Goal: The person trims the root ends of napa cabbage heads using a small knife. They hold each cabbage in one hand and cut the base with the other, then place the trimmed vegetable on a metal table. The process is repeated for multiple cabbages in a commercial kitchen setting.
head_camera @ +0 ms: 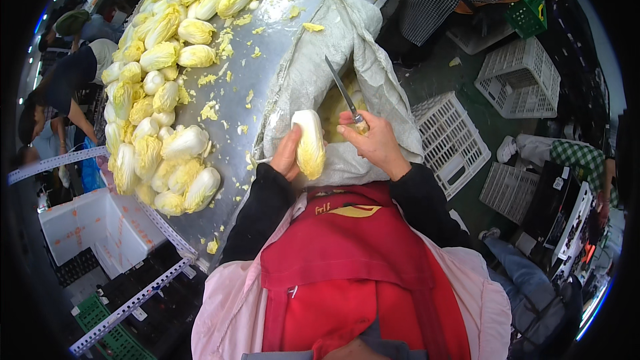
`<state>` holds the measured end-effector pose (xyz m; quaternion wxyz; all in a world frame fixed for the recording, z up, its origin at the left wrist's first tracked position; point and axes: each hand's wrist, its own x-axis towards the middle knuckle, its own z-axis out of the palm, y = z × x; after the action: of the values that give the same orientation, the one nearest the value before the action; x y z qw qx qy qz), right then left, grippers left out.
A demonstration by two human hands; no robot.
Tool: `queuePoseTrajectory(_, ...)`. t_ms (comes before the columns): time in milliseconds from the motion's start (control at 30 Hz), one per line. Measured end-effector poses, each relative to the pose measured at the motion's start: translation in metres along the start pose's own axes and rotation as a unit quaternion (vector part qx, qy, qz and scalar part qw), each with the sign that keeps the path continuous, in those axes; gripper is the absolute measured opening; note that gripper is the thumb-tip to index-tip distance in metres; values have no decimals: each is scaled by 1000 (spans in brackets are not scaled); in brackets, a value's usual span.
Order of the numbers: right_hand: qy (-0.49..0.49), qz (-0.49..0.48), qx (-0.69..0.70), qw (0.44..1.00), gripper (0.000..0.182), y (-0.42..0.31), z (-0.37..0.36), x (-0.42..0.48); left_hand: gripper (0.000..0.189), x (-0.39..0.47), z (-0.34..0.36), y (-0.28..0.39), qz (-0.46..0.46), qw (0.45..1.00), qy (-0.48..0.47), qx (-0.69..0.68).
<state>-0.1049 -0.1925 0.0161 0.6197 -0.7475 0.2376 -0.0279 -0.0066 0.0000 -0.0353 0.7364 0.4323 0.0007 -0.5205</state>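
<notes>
My left hand (pixel 286 154) grips a small napa cabbage (pixel 309 142), its white base up and its yellow leaf end towards me. In my right hand (pixel 375 141) is a knife (pixel 343 87) with a narrow blade that points up and away to the left. The blade is apart from the cabbage. Both hands are over the near side of a white woven sack (pixel 312 60), whose mouth gapes open. Pale yellow pieces show inside the sack, partly hidden by my right hand. A loose yellow leaf (pixel 313 26) lies on the sack's far part.
A heap of napa cabbages (pixel 162 55) covers the left of the metal table (pixel 240 130), with leaf scraps around it. White plastic crates (pixel 452 142) stand on the floor at right. A white foam box (pixel 100 225) is at lower left. Another person (pixel 440 0) stands at the far right corner.
</notes>
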Motion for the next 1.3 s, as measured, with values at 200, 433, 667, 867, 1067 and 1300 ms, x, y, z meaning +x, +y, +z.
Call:
queuePoseTrajectory(200, -99, 92, 60, 989, 36, -12, 7, -14, 69, 7, 30, -8, 40, 997, -21, -62)
queuePoseTrajectory(433, -63, 49, 114, 990, 30, 5, 16, -12, 54, 5, 38, -4, 125, 974, 86, 167)
queuePoseTrajectory(667, 14, -58, -17, 998, 41, 14, 28, -13, 38, -1, 33, -15, 149, 939, 136, 277)
queuePoseTrajectory(867, -12, -66, -71, 995, 34, 7, 26, -12, 34, -11, 44, 6, 140, 896, 136, 399)
queuePoseTrajectory(1067, 1, -97, -144, 985, 24, 10, 23, 1, 35, -17, 23, 22, 97, 930, 63, 349)
queuePoseTrajectory(1300, 87, -131, -208, 965, 23, 23, -19, 40, 63, -30, 45, 46, -10, 993, -57, 100)
